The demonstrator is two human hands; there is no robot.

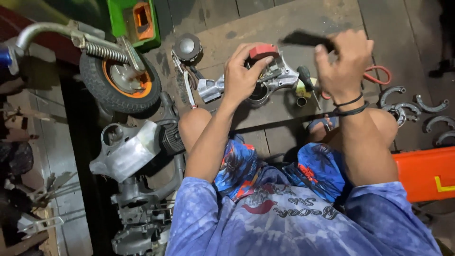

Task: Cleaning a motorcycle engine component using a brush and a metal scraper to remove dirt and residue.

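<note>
1. Metal, grey and cast: the engine casing (270, 78) lies on the wooden floor (284, 19) ahead of the person's knees.
2. Left hand (241, 76) rests on the casing, fingers curled about a red block (263, 50) at its top.
3. Right hand (342, 59), right of the casing, is closed round a dark blurred tool (303, 39) (kind unclear).
4. Likely heavy, stiff, oily; best gripped by its projecting lugs.
5. Screwdriver (307, 80) lies just right of the casing.
</note>
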